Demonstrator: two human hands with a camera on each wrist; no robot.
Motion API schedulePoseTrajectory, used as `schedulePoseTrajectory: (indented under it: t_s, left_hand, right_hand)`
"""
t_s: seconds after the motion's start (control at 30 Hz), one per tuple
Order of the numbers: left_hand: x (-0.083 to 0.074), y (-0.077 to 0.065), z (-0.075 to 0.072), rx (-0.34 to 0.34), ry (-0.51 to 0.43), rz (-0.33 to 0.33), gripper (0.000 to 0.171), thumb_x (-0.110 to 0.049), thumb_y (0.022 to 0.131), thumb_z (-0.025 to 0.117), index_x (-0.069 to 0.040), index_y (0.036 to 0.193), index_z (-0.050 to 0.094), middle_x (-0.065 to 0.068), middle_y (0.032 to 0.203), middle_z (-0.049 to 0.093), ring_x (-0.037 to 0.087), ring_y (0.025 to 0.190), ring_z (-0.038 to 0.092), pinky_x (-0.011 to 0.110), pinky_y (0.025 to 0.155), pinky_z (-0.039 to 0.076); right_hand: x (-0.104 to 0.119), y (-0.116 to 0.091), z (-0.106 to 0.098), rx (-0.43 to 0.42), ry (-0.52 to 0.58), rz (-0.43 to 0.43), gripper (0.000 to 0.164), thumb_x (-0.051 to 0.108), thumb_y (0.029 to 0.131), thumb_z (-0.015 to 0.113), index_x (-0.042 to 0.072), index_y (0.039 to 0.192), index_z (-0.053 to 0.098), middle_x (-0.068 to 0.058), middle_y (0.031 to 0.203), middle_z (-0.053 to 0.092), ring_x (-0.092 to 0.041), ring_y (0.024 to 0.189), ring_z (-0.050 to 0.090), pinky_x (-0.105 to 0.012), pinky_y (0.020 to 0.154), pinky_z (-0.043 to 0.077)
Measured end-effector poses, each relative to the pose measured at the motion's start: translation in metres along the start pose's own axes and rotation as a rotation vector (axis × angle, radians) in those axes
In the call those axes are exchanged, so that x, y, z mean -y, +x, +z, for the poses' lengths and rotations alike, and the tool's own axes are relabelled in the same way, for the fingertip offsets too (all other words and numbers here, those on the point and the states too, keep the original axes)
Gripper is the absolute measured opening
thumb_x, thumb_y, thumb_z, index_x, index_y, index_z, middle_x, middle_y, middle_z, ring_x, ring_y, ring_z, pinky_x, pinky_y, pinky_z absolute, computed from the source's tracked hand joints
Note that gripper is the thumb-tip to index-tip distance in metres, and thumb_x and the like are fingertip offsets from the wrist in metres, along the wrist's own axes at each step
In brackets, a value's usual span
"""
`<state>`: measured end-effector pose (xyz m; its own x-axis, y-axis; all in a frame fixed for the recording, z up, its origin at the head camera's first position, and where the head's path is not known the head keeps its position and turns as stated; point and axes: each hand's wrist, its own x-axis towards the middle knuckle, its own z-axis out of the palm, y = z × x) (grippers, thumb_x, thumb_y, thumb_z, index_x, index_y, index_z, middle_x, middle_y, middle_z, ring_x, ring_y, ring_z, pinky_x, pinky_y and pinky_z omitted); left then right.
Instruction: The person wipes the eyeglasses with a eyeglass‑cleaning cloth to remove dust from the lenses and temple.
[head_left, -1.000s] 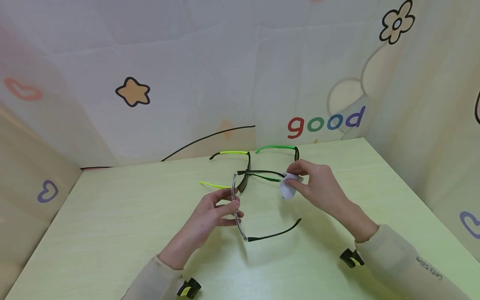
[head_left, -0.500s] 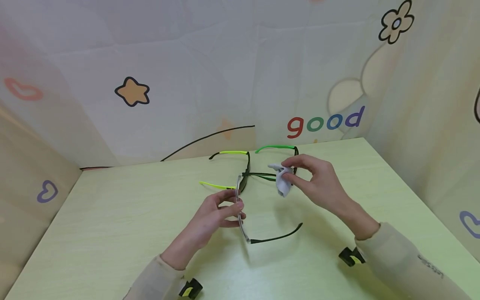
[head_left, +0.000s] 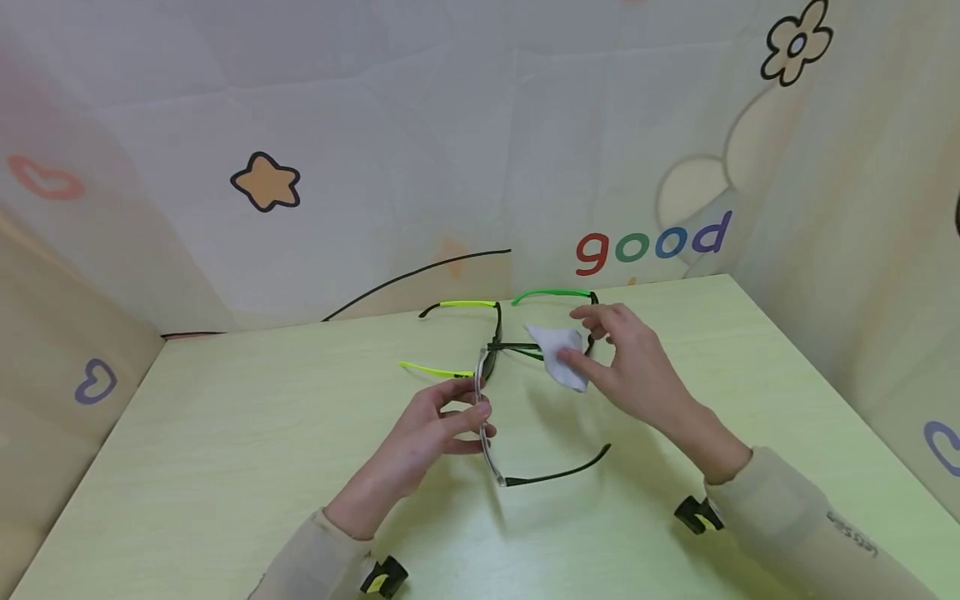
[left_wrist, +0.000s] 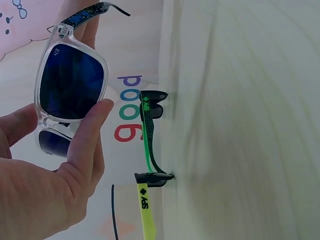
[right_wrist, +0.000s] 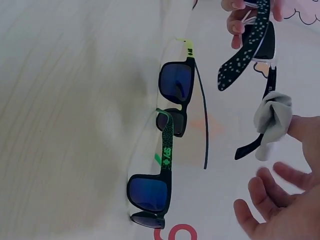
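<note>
Two pairs of sunglasses stand unfolded on the pale bench [head_left: 262,467]: the yellow-armed pair [right_wrist: 176,82] and, just beside it, the green-armed pair [right_wrist: 148,192]. Behind them we see a curtain [head_left: 390,167] with the word "good" [head_left: 652,243]. In the head view, the left fingers partly cover the yellow-armed pair, while the right hand [head_left: 630,358] and a white cloth [head_left: 562,354] partly hide the green-armed one.

The clear-framed sunglasses [left_wrist: 75,82] are in the air above the bench, nearer to us than those two pairs. They have dark blue lenses and dark, spotted temples [right_wrist: 242,65], both unfolded. The cloth is bunched around the far temple, whose tip comes out of it.

The grip of the left hand [head_left: 435,425] is closed about the front frame near the bridge, with thumb and fingers on it. The right grip is loose: its thumb touches the cloth, but the other fingers are spread, apart from it.
</note>
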<state>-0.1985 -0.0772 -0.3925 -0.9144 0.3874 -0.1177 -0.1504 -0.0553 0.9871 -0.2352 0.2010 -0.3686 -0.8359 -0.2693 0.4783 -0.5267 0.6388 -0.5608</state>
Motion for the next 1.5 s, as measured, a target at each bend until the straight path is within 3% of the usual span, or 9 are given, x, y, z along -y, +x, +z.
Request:
schedulePoseTrajectory:
  t_s: [0.13, 0.27, 0.53, 0.7, 0.8, 0.93, 1.23, 1.43, 1.5]
  left_hand:
    - [0.001, 0.000, 0.000, 0.007, 0.003, 0.004, 0.044, -0.011, 0.099, 0.068, 0.007, 0.136, 0.052, 0.014, 0.111, 0.053, 0.027, 0.091, 0.071, 0.049, 0.086, 0.060]
    - [0.002, 0.001, 0.000, 0.018, 0.009, 0.003, 0.046, -0.011, 0.099, 0.068, 0.008, 0.137, 0.051, 0.014, 0.111, 0.053, 0.026, 0.090, 0.071, 0.048, 0.086, 0.060]
    - [0.002, 0.000, 0.001, 0.012, 0.015, 0.000, 0.048, -0.010, 0.098, 0.068, 0.008, 0.139, 0.050, 0.014, 0.113, 0.052, 0.023, 0.088, 0.071, 0.047, 0.086, 0.061]
    - [0.001, 0.000, 0.001, 0.008, 0.025, -0.007, 0.047, -0.010, 0.099, 0.068, 0.008, 0.139, 0.050, 0.014, 0.114, 0.053, 0.025, 0.090, 0.071, 0.047, 0.086, 0.061]
    - [0.001, -0.001, 0.001, 0.006, 0.027, -0.006, 0.047, -0.010, 0.099, 0.068, 0.007, 0.138, 0.050, 0.014, 0.113, 0.054, 0.026, 0.091, 0.072, 0.047, 0.086, 0.061]
    - [0.001, -0.001, 0.001, 0.006, 0.024, -0.004, 0.046, -0.009, 0.099, 0.068, 0.008, 0.138, 0.050, 0.014, 0.113, 0.053, 0.029, 0.093, 0.071, 0.047, 0.086, 0.060]
    - [0.000, -0.001, 0.002, 0.006, 0.031, -0.015, 0.044, -0.008, 0.100, 0.066, 0.009, 0.138, 0.050, 0.014, 0.113, 0.053, 0.026, 0.091, 0.071, 0.047, 0.086, 0.060]
    - [0.002, 0.001, 0.003, 0.009, 0.024, -0.020, 0.045, -0.010, 0.100, 0.066, 0.009, 0.138, 0.049, 0.014, 0.113, 0.053, 0.024, 0.090, 0.071, 0.047, 0.087, 0.060]
    - [0.002, 0.001, 0.003, 0.013, 0.015, -0.018, 0.045, -0.010, 0.101, 0.066, 0.009, 0.137, 0.049, 0.014, 0.114, 0.053, 0.024, 0.091, 0.071, 0.047, 0.087, 0.060]
  right_hand:
    - [0.003, 0.000, -0.003, 0.040, 0.014, 0.140, 0.039, 0.020, 0.092, 0.081, 0.001, 0.121, 0.063, -0.008, 0.101, 0.069, -0.026, 0.093, 0.062, -0.042, 0.083, 0.051]
    - [0.005, 0.000, -0.003, 0.051, 0.058, 0.184, 0.033, 0.018, 0.092, 0.081, 0.005, 0.118, 0.066, -0.008, 0.105, 0.072, -0.025, 0.093, 0.066, -0.044, 0.088, 0.054]
    - [0.007, -0.003, 0.003, -0.017, -0.077, -0.032, 0.018, 0.013, 0.091, 0.081, 0.002, 0.103, 0.074, -0.012, 0.110, 0.065, -0.029, 0.100, 0.061, -0.043, 0.079, 0.056]
    - [0.012, -0.007, 0.004, 0.052, -0.160, -0.067, 0.040, 0.030, 0.085, 0.087, -0.001, 0.108, 0.077, -0.011, 0.110, 0.063, -0.026, 0.097, 0.059, -0.039, 0.076, 0.055]
    - [0.013, -0.007, 0.003, 0.072, -0.172, -0.085, 0.040, 0.024, 0.086, 0.087, -0.001, 0.114, 0.075, -0.011, 0.110, 0.065, -0.025, 0.093, 0.061, -0.039, 0.076, 0.056]
    - [0.013, -0.007, 0.001, 0.039, -0.147, -0.113, 0.024, 0.010, 0.091, 0.079, 0.001, 0.113, 0.075, -0.008, 0.101, 0.071, -0.021, 0.084, 0.062, -0.034, 0.065, 0.054]
    - [0.012, -0.004, -0.001, -0.087, -0.048, -0.118, 0.018, 0.008, 0.097, 0.072, -0.002, 0.111, 0.069, -0.011, 0.095, 0.073, -0.015, 0.069, 0.064, -0.027, 0.055, 0.054]
    - [0.015, -0.006, 0.000, -0.135, 0.057, -0.061, 0.017, 0.010, 0.101, 0.066, 0.000, 0.114, 0.066, -0.004, 0.082, 0.069, -0.011, 0.051, 0.049, -0.026, 0.041, 0.036]
    - [0.016, -0.006, 0.003, -0.120, 0.067, -0.072, 0.015, 0.010, 0.101, 0.066, 0.001, 0.113, 0.065, -0.002, 0.082, 0.068, -0.011, 0.053, 0.049, -0.025, 0.043, 0.038]
